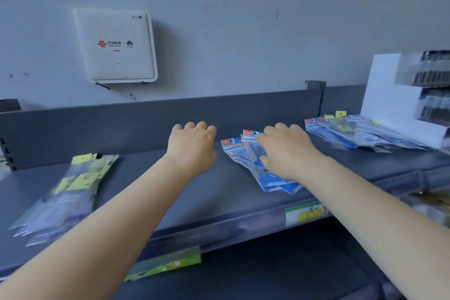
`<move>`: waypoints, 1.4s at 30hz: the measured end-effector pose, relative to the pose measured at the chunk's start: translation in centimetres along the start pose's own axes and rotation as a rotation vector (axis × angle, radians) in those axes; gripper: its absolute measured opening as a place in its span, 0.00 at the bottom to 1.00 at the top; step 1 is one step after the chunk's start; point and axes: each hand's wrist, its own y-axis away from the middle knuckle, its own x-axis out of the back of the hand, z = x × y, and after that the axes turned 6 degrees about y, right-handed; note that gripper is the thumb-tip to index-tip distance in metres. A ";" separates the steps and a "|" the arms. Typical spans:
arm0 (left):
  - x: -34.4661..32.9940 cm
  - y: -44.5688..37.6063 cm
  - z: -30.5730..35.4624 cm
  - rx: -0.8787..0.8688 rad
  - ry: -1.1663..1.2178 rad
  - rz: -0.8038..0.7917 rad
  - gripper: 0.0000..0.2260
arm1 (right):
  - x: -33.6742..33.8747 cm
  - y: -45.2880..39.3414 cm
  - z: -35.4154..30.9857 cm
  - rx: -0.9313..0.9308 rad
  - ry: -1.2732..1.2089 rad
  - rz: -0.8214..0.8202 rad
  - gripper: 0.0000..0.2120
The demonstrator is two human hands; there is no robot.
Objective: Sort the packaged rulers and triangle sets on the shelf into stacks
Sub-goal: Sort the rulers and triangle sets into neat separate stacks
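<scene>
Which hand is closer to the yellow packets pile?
Left. The left hand hovers over bare shelf, right of the yellow packets. The right hand is farther, on the blue packets.

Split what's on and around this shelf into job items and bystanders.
Job items:
blue-printed clear packets under the right hand at
blue-printed packet pile at right
yellow-labelled clear packets at left
left hand

Bystanders:
white wall-mounted router box
white display box
green shelf-edge label
</scene>
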 end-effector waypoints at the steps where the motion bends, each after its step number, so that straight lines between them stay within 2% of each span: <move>1: 0.0 -0.5 1.9 -0.015 0.008 0.007 0.12 | -0.5 0.9 1.5 -0.008 0.011 -0.008 0.12; 13: -0.8 -8.5 19.4 -0.259 0.117 -0.022 0.17 | -6.3 8.2 16.4 -0.228 -0.032 -0.122 0.17; 20: -1.6 -14.6 25.9 -0.415 0.131 -0.077 0.22 | -10.5 8.4 22.8 -0.329 -0.063 -0.202 0.22; 25: -3.0 -18.7 29.0 -0.531 0.035 -0.087 0.23 | -13.3 7.3 27.4 -0.399 -0.120 -0.267 0.24; 32: -5.2 -21.9 30.6 -0.541 0.005 -0.209 0.24 | -17.0 5.1 30.6 -0.458 -0.288 -0.283 0.25; 39: -6.6 -23.5 32.5 -0.433 0.070 -0.352 0.21 | -19.8 2.4 33.1 -0.412 -0.387 -0.299 0.20; 42: -7.1 -24.1 32.9 -0.366 0.087 -0.392 0.21 | -20.5 1.6 34.3 -0.380 -0.423 -0.327 0.22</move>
